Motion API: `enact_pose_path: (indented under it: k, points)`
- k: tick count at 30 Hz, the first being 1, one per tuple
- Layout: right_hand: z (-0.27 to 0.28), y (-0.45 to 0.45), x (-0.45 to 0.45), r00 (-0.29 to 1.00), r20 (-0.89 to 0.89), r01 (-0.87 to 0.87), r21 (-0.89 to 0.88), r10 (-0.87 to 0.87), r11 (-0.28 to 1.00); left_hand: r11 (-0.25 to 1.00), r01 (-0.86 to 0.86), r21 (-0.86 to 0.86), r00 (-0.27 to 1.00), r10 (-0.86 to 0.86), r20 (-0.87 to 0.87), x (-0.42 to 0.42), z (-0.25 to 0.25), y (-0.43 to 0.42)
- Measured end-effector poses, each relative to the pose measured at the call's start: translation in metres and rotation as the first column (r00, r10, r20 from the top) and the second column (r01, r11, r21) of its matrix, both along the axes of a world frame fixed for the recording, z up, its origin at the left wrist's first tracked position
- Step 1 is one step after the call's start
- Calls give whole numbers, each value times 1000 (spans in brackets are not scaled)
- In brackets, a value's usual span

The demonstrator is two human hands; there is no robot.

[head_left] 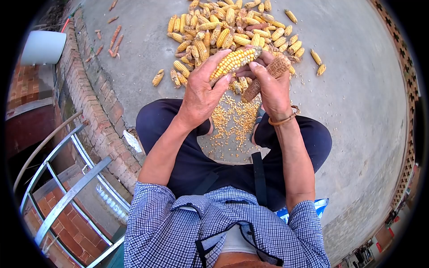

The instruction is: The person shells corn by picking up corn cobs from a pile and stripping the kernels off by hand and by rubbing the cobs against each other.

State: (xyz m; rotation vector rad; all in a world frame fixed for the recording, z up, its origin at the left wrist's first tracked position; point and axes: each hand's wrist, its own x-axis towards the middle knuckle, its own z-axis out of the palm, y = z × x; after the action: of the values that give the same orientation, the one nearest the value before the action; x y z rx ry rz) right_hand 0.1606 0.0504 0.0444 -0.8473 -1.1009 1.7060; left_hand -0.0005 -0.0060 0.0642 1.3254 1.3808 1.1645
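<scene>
A yellow corn cob [233, 61], full of kernels, is held in my left hand [201, 91], its tip pointing up to the right. My right hand [273, 87] grips a bare brown cob [262, 79] that slants across the palm, while its fingertips reach behind the tip of the yellow cob. Below both hands, loose kernels [232, 123] lie scattered on the concrete between my feet. Just beyond the hands is a big pile of corn cobs [219, 27].
Several bare cobs [116, 39] lie on the ground at the upper left. A brick edge [85, 76] and a metal frame [67, 196] run along the left. A white bucket [43, 47] stands at the upper left. Blue-and-white packaging [321, 206] shows beside my right hip.
</scene>
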Motion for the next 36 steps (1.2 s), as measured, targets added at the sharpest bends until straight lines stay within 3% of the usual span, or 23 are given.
enact_pose_path:
  k: [7, 10, 11, 13, 15, 18, 21, 23, 29, 36]
  points:
    - [-2, -3, -2, 998, -54, 44, -11, -44, 999, 999, 19, 26, 997, -17, -74, -1, -7, 0]
    - [-8, -1, -2, 993, 87, 82, -4, -81, 997, 999, 39, 18, 992, -36, -119, 1, -6, -1]
    - [-9, -1, -1, 997, 58, 55, -5, -54, 998, 1000, 27, 5, 995, -26, -97, 1, -7, -1]
    - [-8, 3, 0, 1000, -3, -2, -1, 2, 1000, 994, 18, -109, 996, -8, 92, -2, -4, 1]
    - [-2, 3, 2, 998, -60, -20, -36, 17, 999, 949, 74, -306, 911, 60, 408, -9, 2, 1]
    - [3, 2, 1, 996, -84, -12, -38, 8, 999, 965, 55, -258, 873, 79, 481, -7, 0, 1]
    - [7, 3, 2, 1000, -24, -18, -37, 17, 999, 969, 56, -241, 935, 34, 353, -9, -1, 1]
    - [1, 3, 1, 1000, 17, -2, -35, 2, 999, 991, 28, -128, 977, 0, 212, -4, -2, 2]
    - [-3, 3, 2, 1000, -22, 18, -40, -19, 999, 998, 28, 61, 989, -19, -149, -4, -11, 2]
    - [-1, 2, 7, 1000, -5, 7, -52, -7, 999, 994, 33, 107, 960, -2, -279, -1, -8, 0]
